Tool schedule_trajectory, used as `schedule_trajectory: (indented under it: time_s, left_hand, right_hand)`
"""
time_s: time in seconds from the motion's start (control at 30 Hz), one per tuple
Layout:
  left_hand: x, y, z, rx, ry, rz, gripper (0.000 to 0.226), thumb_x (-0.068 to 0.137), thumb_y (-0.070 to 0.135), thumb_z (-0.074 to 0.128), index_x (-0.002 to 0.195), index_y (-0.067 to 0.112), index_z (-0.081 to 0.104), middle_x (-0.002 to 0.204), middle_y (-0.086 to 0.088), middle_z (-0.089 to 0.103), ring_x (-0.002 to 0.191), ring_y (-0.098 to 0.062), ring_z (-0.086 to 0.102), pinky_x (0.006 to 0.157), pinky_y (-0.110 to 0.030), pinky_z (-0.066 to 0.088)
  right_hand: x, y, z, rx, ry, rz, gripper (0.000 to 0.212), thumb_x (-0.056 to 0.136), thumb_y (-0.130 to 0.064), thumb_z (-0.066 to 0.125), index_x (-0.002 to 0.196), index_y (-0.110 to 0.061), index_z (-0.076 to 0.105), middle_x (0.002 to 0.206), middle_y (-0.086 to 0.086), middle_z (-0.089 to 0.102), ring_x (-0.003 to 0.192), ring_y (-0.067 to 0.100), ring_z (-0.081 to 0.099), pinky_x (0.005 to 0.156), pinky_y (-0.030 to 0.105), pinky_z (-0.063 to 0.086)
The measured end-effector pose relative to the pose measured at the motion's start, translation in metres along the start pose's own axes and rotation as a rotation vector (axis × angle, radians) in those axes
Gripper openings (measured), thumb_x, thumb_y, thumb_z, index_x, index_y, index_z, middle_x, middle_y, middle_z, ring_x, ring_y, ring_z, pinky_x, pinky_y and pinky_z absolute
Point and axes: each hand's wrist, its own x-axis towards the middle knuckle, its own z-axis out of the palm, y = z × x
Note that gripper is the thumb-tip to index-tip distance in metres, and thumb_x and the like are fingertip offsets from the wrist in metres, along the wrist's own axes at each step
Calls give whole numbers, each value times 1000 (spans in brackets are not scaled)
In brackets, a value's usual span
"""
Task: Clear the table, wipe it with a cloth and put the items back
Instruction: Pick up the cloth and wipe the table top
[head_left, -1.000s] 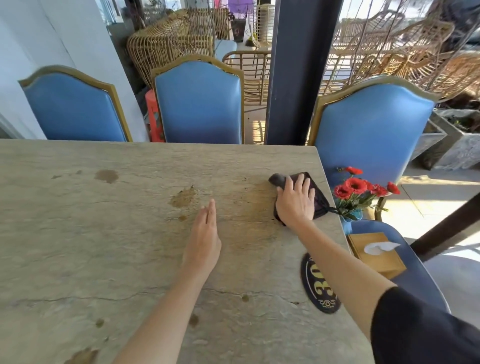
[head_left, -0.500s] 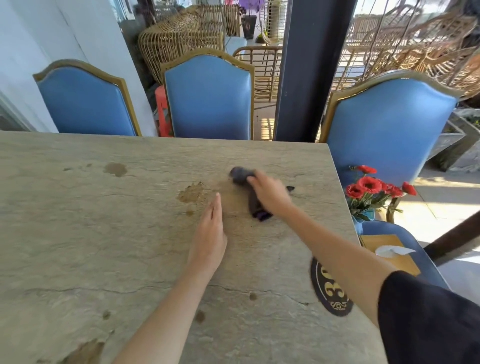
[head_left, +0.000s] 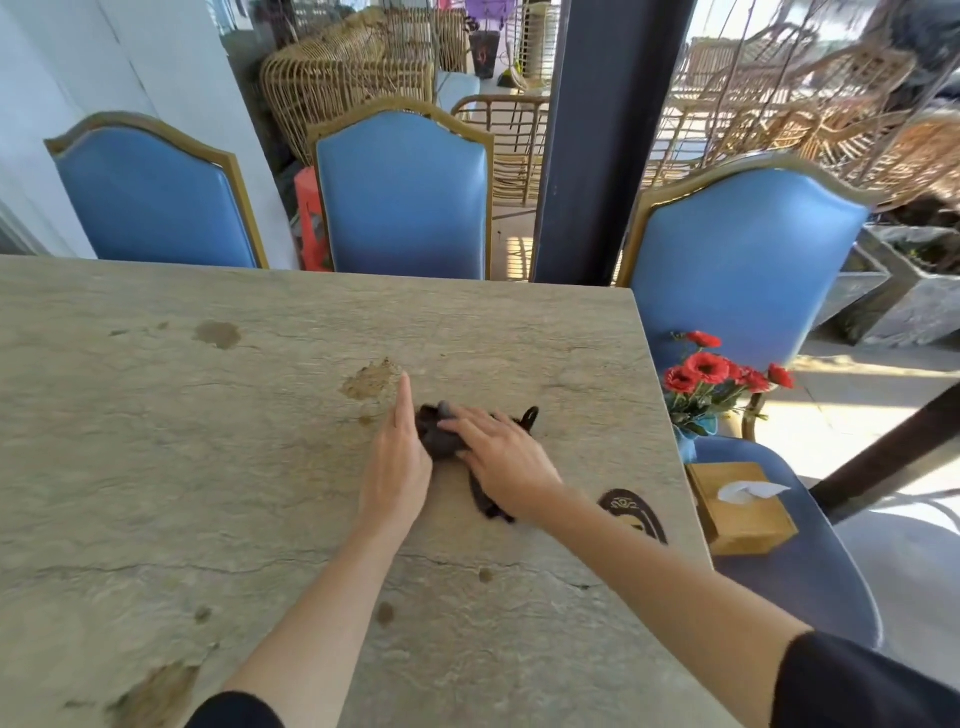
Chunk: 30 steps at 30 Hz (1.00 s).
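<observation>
**Table** (head_left: 208, 467): pale veined stone top with brown marks. The largest stain (head_left: 371, 382) lies just beyond the hands.

**Cloth** (head_left: 439, 439): dark and bunched, on the table right of centre, between the two hands.

**Right hand** (head_left: 504, 462): palm down on the cloth, fingers straight and spread, pressing it to the top (not curled round it). A tail of cloth shows by the wrist.

**Left hand** (head_left: 397, 462): on the table, fingers straight and together, holding nothing. Its right edge touches the cloth.

**Plaque** (head_left: 641, 512): dark oval with gold ornament, flat on the table near the right edge, partly hidden by the right forearm.

**Right chair** (head_left: 810, 571): blue with a gilt frame, at the table's right end. On its seat:
- flowers (head_left: 706, 371), red, on the far side
- tissue box (head_left: 743, 514), wooden with one tissue up, on the near side

**Far chairs** (head_left: 402, 192): two, blue, same frame, along the far edge.

**Pillar** (head_left: 597, 140): dark, standing between the far chairs and the right chair.

**Wicker chairs** (head_left: 337, 83): stacked beyond.
</observation>
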Motion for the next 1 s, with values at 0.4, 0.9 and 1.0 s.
schedule_trajectory:
  time_s: [0.4, 0.9, 1.0]
  left_hand:
    - [0, -11, 9, 48, -63, 82, 69, 91, -3, 42, 151, 14, 11, 137, -10, 52, 97, -22, 64, 70, -32, 57]
    - [-7, -15, -16, -126, -46, 45, 60, 94, -2, 42, 149, 15, 25, 126, -8, 61, 113, -22, 58, 93, -28, 44]
    - [-19, -32, -20, -67, -95, 113, 61, 94, -3, 40, 149, 14, 20, 136, -6, 54, 114, -21, 59, 95, -28, 47]
  right_hand:
    - [27, 143, -70, 29, 177, 496, 29, 97, -11, 46, 124, -11, 54, 127, 13, 56, 121, 31, 43, 99, 35, 33]
    - [-12, -18, -8, 200, 221, 158, 38, 89, 4, 47, 119, -15, 61, 116, -1, 64, 107, 24, 47, 96, 39, 40]
    - [15, 22, -30, 254, 366, 349, 33, 94, 0, 43, 116, -18, 59, 116, -6, 55, 107, 17, 40, 93, 34, 34]
